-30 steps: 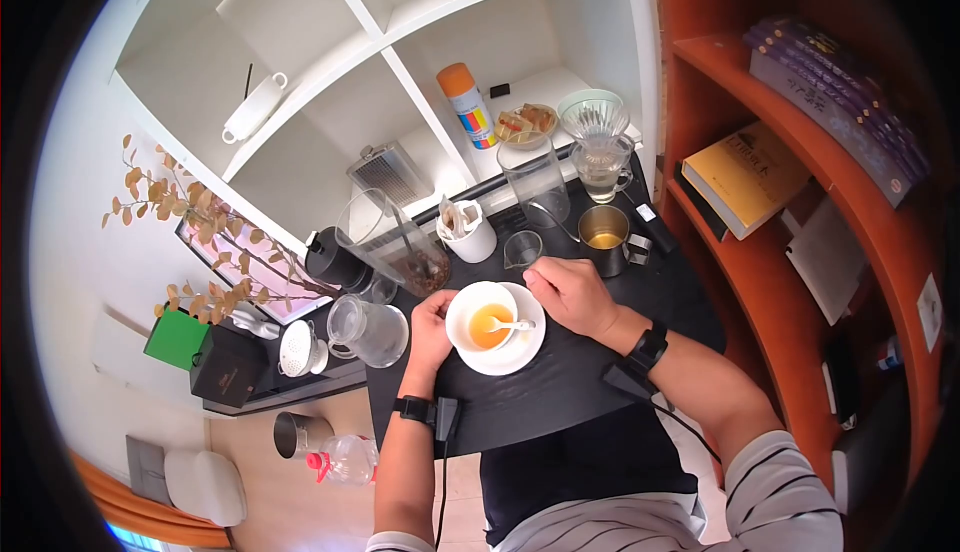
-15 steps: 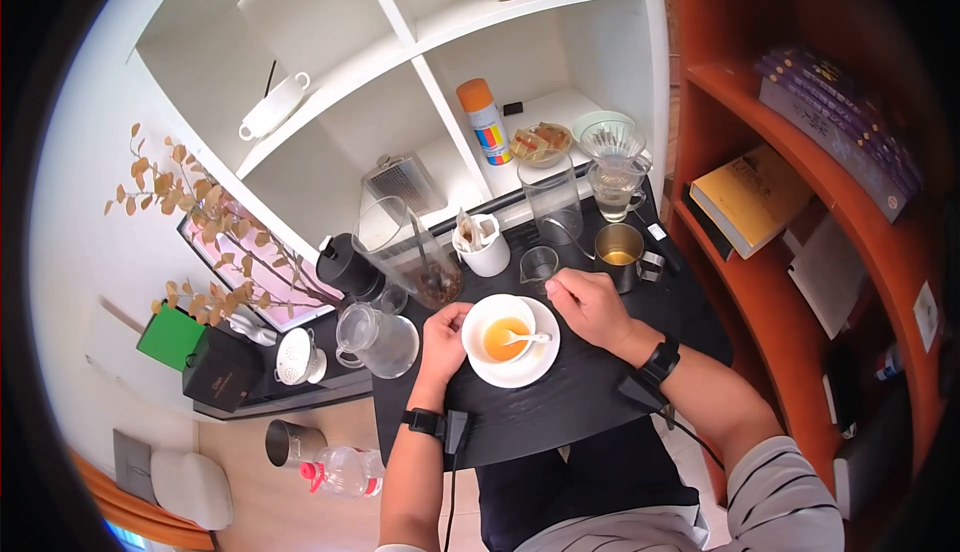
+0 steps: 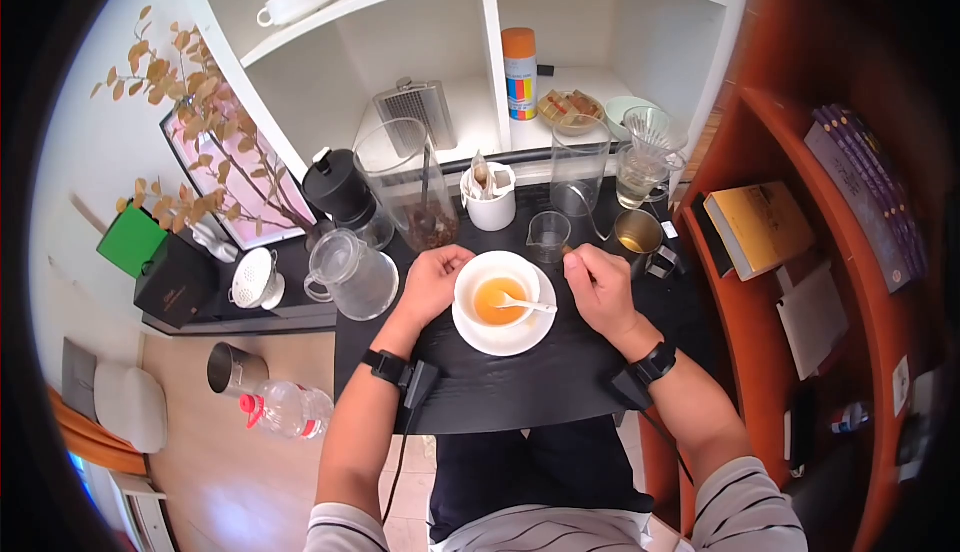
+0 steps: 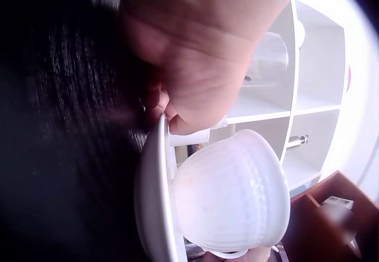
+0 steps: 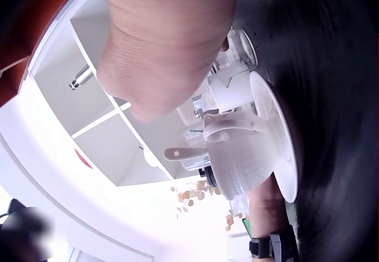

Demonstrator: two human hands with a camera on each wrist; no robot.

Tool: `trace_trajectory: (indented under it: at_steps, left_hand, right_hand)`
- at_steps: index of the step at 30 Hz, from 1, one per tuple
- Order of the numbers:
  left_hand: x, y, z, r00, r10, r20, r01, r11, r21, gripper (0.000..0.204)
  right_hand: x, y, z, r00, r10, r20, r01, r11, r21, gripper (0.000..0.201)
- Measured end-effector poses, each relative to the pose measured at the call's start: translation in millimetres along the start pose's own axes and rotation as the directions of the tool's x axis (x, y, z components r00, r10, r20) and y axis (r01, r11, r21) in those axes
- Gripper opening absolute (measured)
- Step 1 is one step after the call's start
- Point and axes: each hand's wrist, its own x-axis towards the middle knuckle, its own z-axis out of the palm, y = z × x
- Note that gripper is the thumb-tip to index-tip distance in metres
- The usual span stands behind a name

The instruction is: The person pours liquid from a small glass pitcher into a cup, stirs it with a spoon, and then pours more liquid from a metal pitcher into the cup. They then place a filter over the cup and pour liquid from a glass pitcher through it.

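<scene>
A white bowl of amber liquid, with a white spoon in it, stands on a white saucer. My left hand is at the saucer's left side; in the left wrist view its fingertips pinch the saucer's rim beside the upright bowl. To the right of the saucer, my right hand has curled fingers and grips the short brown handle of a small glass jug on the black table. The right wrist view shows the back of this hand near the bowl; its fingertips are mostly hidden.
Behind stand a glass pitcher, black grinder, tall glass vase, white cup, metal cup and glass dripper. A white shelf rises beyond; a red-brown bookshelf is at the right.
The head view has turned, showing the table more level. My right hand has drawn slightly rightward from the saucer's edge. The left hand keeps its place at the saucer.
</scene>
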Motion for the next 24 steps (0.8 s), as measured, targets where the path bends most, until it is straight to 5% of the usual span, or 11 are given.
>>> trace_trajectory:
  at_steps: [3, 5, 11, 18, 24]
  left_hand:
    - [0.7, 2.7, -0.1, 1.0, -0.01, -0.013, 0.01, 1.0, 0.008, 0.016]
    - [1.7, -0.2, 0.8, 1.0, -0.005, -0.023, 0.006, 1.0, 0.003, 0.017]
    - [1.3, -4.9, 5.0, 0.993, 0.022, -0.115, -0.009, 0.994, 0.106, 0.019]
    - [-6.7, 13.7, 5.5, 0.99, 0.01, -0.138, 0.01, 0.99, 0.143, 0.018]
    - [-7.6, 11.0, 4.8, 0.987, 0.062, -0.147, -0.038, 0.986, 0.16, 0.017]
  right_hand:
    - [-1.0, -3.3, -3.1, 1.0, -0.019, 0.013, 0.018, 0.999, 0.027, 0.028]
    - [1.7, -7.1, -5.6, 0.982, -0.178, 0.061, 0.166, 0.973, 0.163, 0.031]
    - [3.4, -16.6, -2.8, 0.935, -0.275, 0.226, 0.254, 0.96, 0.12, 0.034]
    - [2.6, -16.8, 6.2, 0.93, -0.199, 0.308, 0.191, 0.98, 0.054, 0.033]
    - [2.6, -12.5, 9.8, 0.969, -0.114, 0.22, 0.121, 0.992, -0.018, 0.03]
